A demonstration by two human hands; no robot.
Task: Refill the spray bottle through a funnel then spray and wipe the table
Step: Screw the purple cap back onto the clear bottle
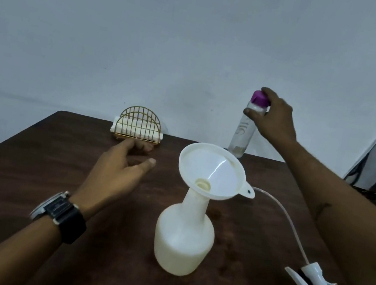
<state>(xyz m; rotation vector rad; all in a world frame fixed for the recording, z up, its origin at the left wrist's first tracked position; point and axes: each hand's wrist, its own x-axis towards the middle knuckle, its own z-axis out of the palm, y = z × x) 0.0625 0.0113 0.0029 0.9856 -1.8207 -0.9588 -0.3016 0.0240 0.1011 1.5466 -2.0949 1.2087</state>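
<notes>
The right hand (274, 118) wraps the purple-capped clear bottle (246, 127) at the table's (31, 153) far edge, the left hand (116, 175) hovers spread — between them, the funnel (214, 171) sits in the white spray bottle (183, 238).

The right hand (274, 118) covers part of the clear bottle's (243, 131) neck; its label is unreadable. Table (24, 189) edges run off-frame.

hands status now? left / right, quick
Left hand: open, holding nothing, over the table.
Right hand: closed around the top of the clear bottle, at its purple cap.
</notes>
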